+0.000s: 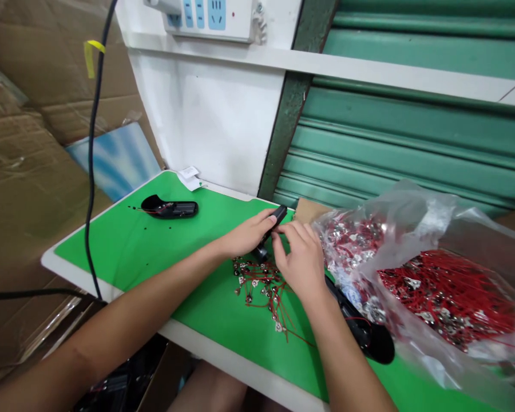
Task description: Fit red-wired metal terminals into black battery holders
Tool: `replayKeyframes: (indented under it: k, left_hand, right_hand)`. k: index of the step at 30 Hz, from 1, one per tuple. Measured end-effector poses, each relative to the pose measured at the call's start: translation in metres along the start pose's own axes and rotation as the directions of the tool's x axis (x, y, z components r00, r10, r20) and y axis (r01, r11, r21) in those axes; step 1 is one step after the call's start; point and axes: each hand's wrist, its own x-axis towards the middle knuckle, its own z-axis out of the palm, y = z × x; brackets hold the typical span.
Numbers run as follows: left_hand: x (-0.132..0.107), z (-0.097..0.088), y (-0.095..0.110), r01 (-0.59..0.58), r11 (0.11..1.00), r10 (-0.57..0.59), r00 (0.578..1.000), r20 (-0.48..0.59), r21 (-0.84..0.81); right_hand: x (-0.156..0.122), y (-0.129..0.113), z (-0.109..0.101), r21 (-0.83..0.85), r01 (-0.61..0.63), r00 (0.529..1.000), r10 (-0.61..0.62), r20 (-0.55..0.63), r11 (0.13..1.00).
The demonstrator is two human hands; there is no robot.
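My left hand (249, 233) is closed around a black plastic housing (280, 214), which is held tilted above the green table mat. At the housing's near side, the fingertips of my right hand (299, 252) are pinched together; whatever they hold is too small or hidden to make out. Just below both hands lies a loose pile of small metal contacts with red wires (264, 286). A second black housing (169, 208) rests on the mat to the left, with a red wire on it. Another black housing (367, 332) lies partly behind my right forearm.
Clear plastic bags (438, 214) at the right hold many red-wired contacts. A black cable (92, 171) hangs over the table's left side. Cardboard boxes (30, 189) stand at the left, and a green shutter (395, 137) rises behind. A power strip (210, 17) hangs above.
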Motion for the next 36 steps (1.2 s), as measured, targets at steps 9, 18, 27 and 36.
replayKeyframes:
  k: [9,18,27,36]
  left_hand:
    - [0.007,0.007,-0.006,-0.006,0.926,0.0,1.0,-0.017,-0.377]
    - [0.0,0.007,0.001,-0.142,0.928,0.139,0.99,-0.033,-0.344]
    - [0.0,0.009,0.009,0.189,0.848,-0.177,0.982,0.072,-0.496]
    - [-0.003,0.004,0.015,0.132,0.851,-0.199,0.977,-0.079,-0.507]
  right_hand:
    - [0.003,0.003,0.002,0.575,-0.404,0.842,0.535,-0.07,0.711]
    - [0.012,-0.009,-0.013,0.756,-0.453,0.818,0.558,0.14,0.473]
    - [0.009,-0.003,-0.011,0.654,-0.464,0.826,0.558,0.077,0.597]
    - [0.005,-0.004,-0.016,0.408,-0.272,0.89,0.389,-0.237,0.871]
